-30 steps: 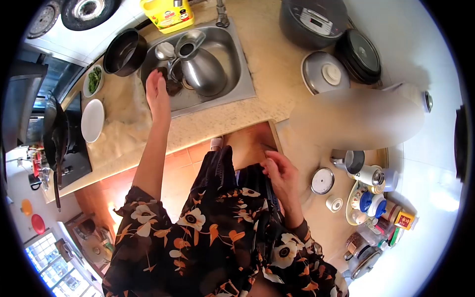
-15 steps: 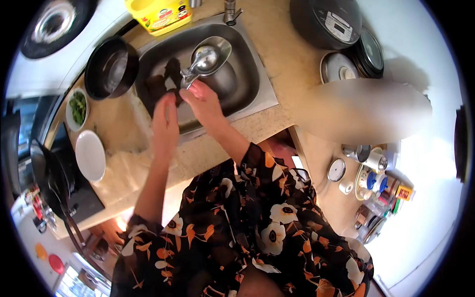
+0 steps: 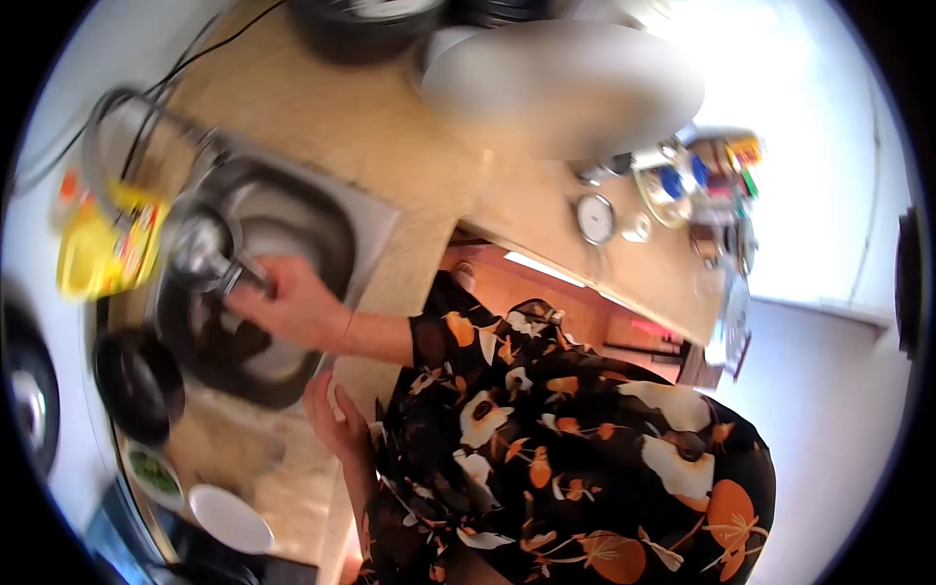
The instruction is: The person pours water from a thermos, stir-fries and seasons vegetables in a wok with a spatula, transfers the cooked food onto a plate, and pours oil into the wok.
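My right hand (image 3: 292, 304) is over the sink (image 3: 341, 219), its fingers closed round the handle of a shiny metal ladle (image 3: 200, 252). A wider round metal rim shows around the ladle's bowl; blur hides whether it is a separate utensil. Below lies something dark brown (image 3: 234, 339) on the sink floor, its kind unclear. My left hand (image 3: 336, 417) is at the sink's front edge, fingers apart, holding nothing.
Behind the sink stand a tap (image 3: 210, 146) and a cut-open yellow jug (image 3: 107, 244). Left of it are a black pot (image 3: 139, 383), a bowl of greens (image 3: 153, 475) and a white bowl (image 3: 231, 519). Jars (image 3: 673, 185) line the right counter.
The view has turned to the right. My left hand has drawn back from beside my right hand to the sink's front edge. My right hand still holds the ladle, now nearer the yellow jug.
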Demonstrator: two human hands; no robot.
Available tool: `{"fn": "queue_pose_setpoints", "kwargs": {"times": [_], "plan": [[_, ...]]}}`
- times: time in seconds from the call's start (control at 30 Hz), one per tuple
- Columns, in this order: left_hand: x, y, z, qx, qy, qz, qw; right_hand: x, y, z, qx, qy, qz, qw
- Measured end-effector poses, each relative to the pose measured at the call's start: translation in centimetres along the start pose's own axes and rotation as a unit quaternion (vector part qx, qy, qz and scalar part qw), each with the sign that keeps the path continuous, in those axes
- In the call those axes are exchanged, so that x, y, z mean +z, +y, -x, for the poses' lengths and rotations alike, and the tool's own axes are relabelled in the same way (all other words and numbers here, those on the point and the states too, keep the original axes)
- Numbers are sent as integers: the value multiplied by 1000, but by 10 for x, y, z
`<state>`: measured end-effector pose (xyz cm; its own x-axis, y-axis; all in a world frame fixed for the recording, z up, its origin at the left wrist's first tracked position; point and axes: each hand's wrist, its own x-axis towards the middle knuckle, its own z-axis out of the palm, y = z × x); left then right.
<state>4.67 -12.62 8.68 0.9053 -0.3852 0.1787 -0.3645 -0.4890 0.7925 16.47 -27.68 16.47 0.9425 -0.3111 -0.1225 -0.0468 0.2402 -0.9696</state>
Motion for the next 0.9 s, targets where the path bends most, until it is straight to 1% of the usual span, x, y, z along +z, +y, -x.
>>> {"fn": "queue_pose_setpoints", "kwargs": {"times": [0.03, 0.07, 0.1, 0.17, 0.2, 0.27, 0.33, 0.37, 0.43, 0.5, 0.53, 0.57, 0.6, 0.63, 0.67, 0.7, 0.77, 0.8, 0.83, 0.87, 0.9], "plan": [[3, 4, 0, -6, -12, 8, 1000, -7, -22, 3, 7, -23, -27, 999], [5, 6, -2, -15, -18, 10, 1000, -19, -44, 7, 36, -59, -78, 995], [11, 8, -6, -2, -25, 15, 1000, -31, -63, 9, 26, -46, -77, 996], [22, 14, -12, 23, -99, 51, 994, -58, -100, 18, -37, -71, -60, 995], [30, 17, -18, 31, -101, 53, 993, -72, -122, 27, -44, -55, -57, 996], [51, 37, -42, 105, -128, 20, 986, -106, -159, 43, -91, -49, -60, 993], [73, 63, -70, 126, -128, 1, 984, -151, -213, 66, -52, -65, -64, 994], [84, 77, -83, 134, -138, -22, 981, -173, -231, 79, -62, -40, -39, 996], [117, 89, -117, 209, -142, -71, 965, -218, -267, 104, -79, 11, 12, 997], [150, 108, -153, 215, -174, -121, 953, -255, -289, 121, -174, 90, 37, 980], [166, 116, -167, 199, -181, -166, 949, -273, -300, 129, -217, 131, 54, 966], [181, 123, -179, 184, -190, -210, 941, -287, -319, 137, -209, 210, 125, 947], [192, 131, -187, 181, -191, -212, 941, -312, -334, 142, -223, 176, 90, 955], [202, 138, -194, 131, -227, -266, 928, -336, -344, 145, -258, 160, 70, 950], [209, 142, -195, 79, -262, -319, 907, -356, -356, 150, -260, 163, 60, 950], [212, 142, -196, 76, -270, -322, 904, -377, -365, 153, -265, 165, 61, 948], [216, 138, -201, 64, -289, -310, 903, -417, -381, 151, -260, 167, 110, 945], [217, 137, -202, 61, -297, -313, 900, -449, -386, 150, -246, 155, 97, 952], [216, 137, -202, 64, -302, -320, 896, -462, -390, 143, -234, 142, 84, 958], [217, 137, -203, 66, -307, -326, 892, -466, -383, 138, -286, 253, 99, 919], [217, 137, -205, 63, -312, -329, 889, -488, -375, 122, -294, 356, 147, 875]]}}
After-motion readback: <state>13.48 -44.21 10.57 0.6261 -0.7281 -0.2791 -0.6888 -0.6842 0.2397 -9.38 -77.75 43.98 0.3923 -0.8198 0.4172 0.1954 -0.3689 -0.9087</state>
